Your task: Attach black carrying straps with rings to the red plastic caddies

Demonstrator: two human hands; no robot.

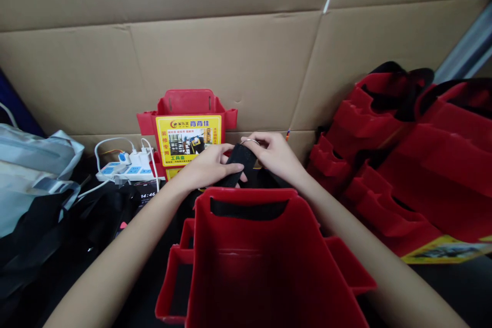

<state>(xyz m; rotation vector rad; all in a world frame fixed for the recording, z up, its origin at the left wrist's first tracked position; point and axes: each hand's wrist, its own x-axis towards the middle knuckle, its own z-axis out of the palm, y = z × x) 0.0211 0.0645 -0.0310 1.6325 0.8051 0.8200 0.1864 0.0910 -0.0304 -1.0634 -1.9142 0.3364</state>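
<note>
A red plastic tool box stands close in front of me, its open top facing me. Black webbing shows through the slot in its far wall. Just beyond that wall, my left hand pinches a black webbing strap between thumb and fingers. My right hand grips the strap's upper end, where a thin metal ring shows by the fingertips. Part of the strap and some of my fingers are hidden behind the tool box's rim.
Another red tool box with a yellow label stands against the cardboard wall. Several red boxes with black straps are stacked at right. On the left are a power strip with white cables, a phone and pale plastic bags.
</note>
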